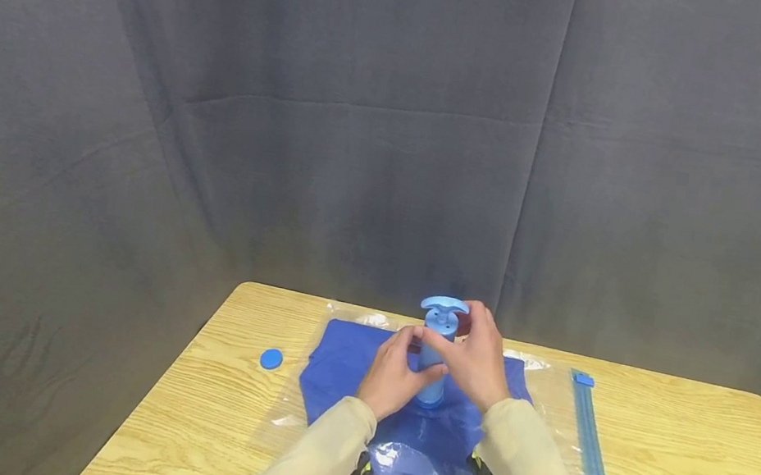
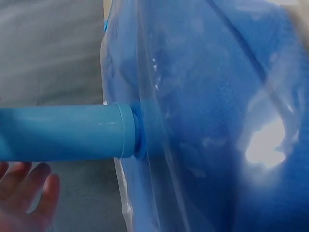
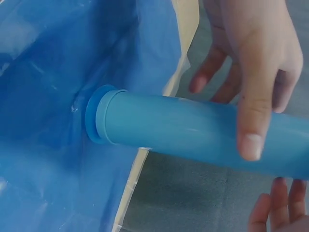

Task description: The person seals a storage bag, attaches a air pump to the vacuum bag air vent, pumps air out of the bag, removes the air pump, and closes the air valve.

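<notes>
A light blue hand pump stands upright on a clear plastic storage bag with blue cloth inside. In the right wrist view, the base of the pump meets a round blue valve on the bag. My left hand holds the barrel from the left, thumb across its near side. Higher up, my right hand grips the barrel from the right, its thumb across the front and fingers partly hidden behind. The T-shaped handle sits low, close above the barrel.
A round blue cap lies on the wooden table, left of the bag. Along the bag's right edge runs a blue zip strip with a slider at its far end. Grey curtains hang behind the table.
</notes>
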Action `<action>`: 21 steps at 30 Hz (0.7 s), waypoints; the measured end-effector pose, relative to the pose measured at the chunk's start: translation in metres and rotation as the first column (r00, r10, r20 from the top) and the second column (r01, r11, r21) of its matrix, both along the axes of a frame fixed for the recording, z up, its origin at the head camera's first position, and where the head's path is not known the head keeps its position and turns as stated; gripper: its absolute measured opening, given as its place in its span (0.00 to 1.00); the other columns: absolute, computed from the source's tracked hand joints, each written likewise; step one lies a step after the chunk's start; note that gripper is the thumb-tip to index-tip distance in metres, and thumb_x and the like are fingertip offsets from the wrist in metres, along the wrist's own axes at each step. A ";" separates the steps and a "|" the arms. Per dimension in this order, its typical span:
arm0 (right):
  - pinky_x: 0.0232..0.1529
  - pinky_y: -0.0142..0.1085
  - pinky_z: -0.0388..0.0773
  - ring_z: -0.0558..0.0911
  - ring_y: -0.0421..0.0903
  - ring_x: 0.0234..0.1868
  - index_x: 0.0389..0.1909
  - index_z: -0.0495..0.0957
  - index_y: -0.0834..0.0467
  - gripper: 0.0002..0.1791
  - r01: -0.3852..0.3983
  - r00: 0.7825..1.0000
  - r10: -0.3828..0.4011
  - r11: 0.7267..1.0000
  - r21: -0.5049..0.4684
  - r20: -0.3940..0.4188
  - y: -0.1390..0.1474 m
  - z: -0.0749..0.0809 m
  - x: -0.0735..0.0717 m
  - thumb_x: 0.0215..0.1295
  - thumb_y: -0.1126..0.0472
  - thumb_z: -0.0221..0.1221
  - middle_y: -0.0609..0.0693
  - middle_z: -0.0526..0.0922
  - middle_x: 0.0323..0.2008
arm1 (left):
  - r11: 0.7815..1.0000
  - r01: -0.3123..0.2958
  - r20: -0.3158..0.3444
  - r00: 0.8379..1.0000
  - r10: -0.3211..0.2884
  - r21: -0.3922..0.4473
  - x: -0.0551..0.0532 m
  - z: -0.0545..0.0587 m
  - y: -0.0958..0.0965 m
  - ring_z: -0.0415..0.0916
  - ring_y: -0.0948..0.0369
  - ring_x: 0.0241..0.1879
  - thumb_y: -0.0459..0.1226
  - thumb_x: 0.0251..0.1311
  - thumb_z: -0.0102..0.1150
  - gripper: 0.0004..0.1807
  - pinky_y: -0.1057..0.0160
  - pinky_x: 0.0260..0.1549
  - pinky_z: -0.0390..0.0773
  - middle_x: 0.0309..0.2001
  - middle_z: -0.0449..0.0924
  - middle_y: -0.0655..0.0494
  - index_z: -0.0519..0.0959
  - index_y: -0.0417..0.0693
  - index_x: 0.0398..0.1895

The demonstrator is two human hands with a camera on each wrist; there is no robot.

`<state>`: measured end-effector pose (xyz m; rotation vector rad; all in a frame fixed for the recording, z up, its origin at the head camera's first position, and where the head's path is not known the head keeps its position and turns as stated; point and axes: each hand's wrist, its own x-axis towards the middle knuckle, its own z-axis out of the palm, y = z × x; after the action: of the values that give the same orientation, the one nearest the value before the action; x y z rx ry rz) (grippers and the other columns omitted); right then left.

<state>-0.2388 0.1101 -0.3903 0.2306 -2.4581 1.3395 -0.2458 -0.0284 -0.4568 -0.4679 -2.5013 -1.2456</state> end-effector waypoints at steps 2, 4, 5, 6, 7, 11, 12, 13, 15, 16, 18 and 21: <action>0.43 0.39 0.72 0.77 0.52 0.44 0.47 0.72 0.59 0.28 -0.027 1.000 0.027 1.000 0.001 -0.011 0.001 -0.001 0.000 0.51 0.51 0.72 0.55 0.76 0.42 | 0.999 -0.032 -0.005 0.999 0.032 -0.002 0.000 0.001 0.002 0.80 0.57 0.47 0.51 0.52 0.69 0.30 0.61 0.48 0.79 0.47 0.80 0.53 0.73 0.47 0.54; 0.47 0.43 0.73 0.78 0.53 0.47 0.49 0.73 0.59 0.27 -0.064 0.998 0.064 0.998 -0.004 -0.025 0.002 -0.001 0.000 0.53 0.51 0.71 0.55 0.76 0.44 | 0.999 -0.048 -0.011 0.999 0.048 0.001 0.001 0.002 0.003 0.80 0.57 0.46 0.49 0.51 0.69 0.29 0.60 0.47 0.79 0.46 0.80 0.52 0.73 0.46 0.54; 0.49 0.45 0.74 0.78 0.53 0.49 0.51 0.73 0.58 0.27 -0.083 0.996 0.083 0.997 -0.010 -0.031 0.003 -0.001 -0.001 0.54 0.52 0.70 0.55 0.76 0.46 | 0.999 -0.051 -0.014 0.999 0.051 0.002 0.001 0.003 0.003 0.80 0.56 0.46 0.49 0.51 0.69 0.30 0.60 0.47 0.79 0.46 0.80 0.52 0.73 0.45 0.54; 0.51 0.47 0.74 0.79 0.53 0.51 0.52 0.73 0.58 0.26 -0.101 0.994 0.100 0.995 -0.020 -0.037 0.004 0.000 0.000 0.55 0.53 0.69 0.55 0.77 0.47 | 0.999 -0.050 -0.018 0.999 0.050 0.002 0.001 0.003 0.004 0.81 0.56 0.46 0.48 0.52 0.69 0.30 0.60 0.47 0.80 0.47 0.81 0.51 0.73 0.45 0.55; 0.53 0.48 0.74 0.79 0.53 0.52 0.53 0.73 0.58 0.26 -0.118 0.992 0.116 0.993 -0.031 -0.043 0.004 0.000 0.000 0.56 0.54 0.68 0.55 0.77 0.48 | 0.999 -0.046 -0.025 0.999 0.046 -0.002 0.001 0.004 0.003 0.81 0.55 0.46 0.48 0.52 0.69 0.30 0.60 0.47 0.80 0.47 0.81 0.51 0.73 0.44 0.55; 0.58 0.52 0.73 0.78 0.54 0.55 0.55 0.73 0.57 0.24 -0.165 0.986 0.163 0.984 -0.063 -0.038 0.007 0.003 0.001 0.58 0.57 0.66 0.55 0.80 0.51 | 1.000 -0.018 -0.024 1.000 0.018 -0.018 0.000 0.005 0.003 0.81 0.55 0.48 0.49 0.55 0.67 0.31 0.60 0.47 0.80 0.50 0.80 0.50 0.72 0.44 0.58; 0.58 0.52 0.73 0.79 0.54 0.56 0.55 0.73 0.57 0.24 -0.174 0.985 0.172 0.982 -0.073 -0.033 0.007 0.003 0.001 0.59 0.57 0.66 0.55 0.81 0.51 | 1.000 -0.008 -0.022 1.000 0.008 -0.018 0.000 0.005 0.003 0.80 0.55 0.49 0.49 0.56 0.67 0.31 0.60 0.47 0.80 0.50 0.80 0.50 0.72 0.44 0.59; 0.59 0.53 0.73 0.79 0.54 0.56 0.55 0.73 0.57 0.24 -0.180 0.984 0.178 0.981 -0.076 -0.030 0.008 0.003 0.001 0.59 0.58 0.66 0.56 0.81 0.50 | 1.000 -0.001 -0.016 1.000 0.000 -0.017 -0.001 0.005 0.002 0.80 0.55 0.49 0.50 0.56 0.66 0.31 0.60 0.47 0.80 0.50 0.80 0.49 0.72 0.45 0.59; 0.60 0.53 0.72 0.79 0.54 0.56 0.55 0.72 0.57 0.24 -0.188 0.982 0.187 0.978 -0.086 -0.020 0.009 0.003 0.001 0.59 0.58 0.66 0.56 0.82 0.50 | 1.000 0.016 0.010 1.000 -0.016 0.005 -0.001 0.005 0.002 0.80 0.55 0.50 0.50 0.57 0.66 0.31 0.60 0.46 0.80 0.51 0.80 0.49 0.72 0.45 0.60; 0.60 0.54 0.72 0.79 0.54 0.56 0.55 0.72 0.57 0.24 -0.191 0.982 0.190 0.978 -0.087 -0.017 0.009 0.002 0.001 0.60 0.58 0.66 0.56 0.82 0.50 | 0.999 0.026 0.023 0.999 -0.026 0.020 -0.001 0.006 0.002 0.80 0.54 0.50 0.49 0.57 0.66 0.31 0.60 0.47 0.80 0.52 0.80 0.49 0.72 0.45 0.60; 0.60 0.54 0.72 0.79 0.55 0.57 0.56 0.72 0.57 0.24 -0.195 0.981 0.195 0.976 -0.095 -0.016 0.010 0.001 0.001 0.60 0.59 0.65 0.57 0.82 0.51 | 0.998 0.047 0.046 0.998 -0.049 0.048 -0.002 0.005 0.001 0.79 0.54 0.51 0.49 0.57 0.66 0.30 0.59 0.46 0.80 0.52 0.80 0.48 0.72 0.45 0.60; 0.61 0.53 0.72 0.79 0.55 0.58 0.58 0.71 0.56 0.25 -0.205 0.979 0.204 0.974 -0.102 -0.014 0.011 0.002 0.002 0.60 0.60 0.65 0.56 0.81 0.53 | 0.996 0.069 0.084 0.994 -0.074 0.061 -0.002 0.005 -0.001 0.79 0.53 0.53 0.48 0.58 0.65 0.30 0.57 0.48 0.80 0.53 0.80 0.48 0.71 0.47 0.61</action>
<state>-0.2367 0.1210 -0.3888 0.4719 -2.4067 1.5424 -0.2481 -0.0294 -0.4514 -0.5032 -2.5316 -1.3901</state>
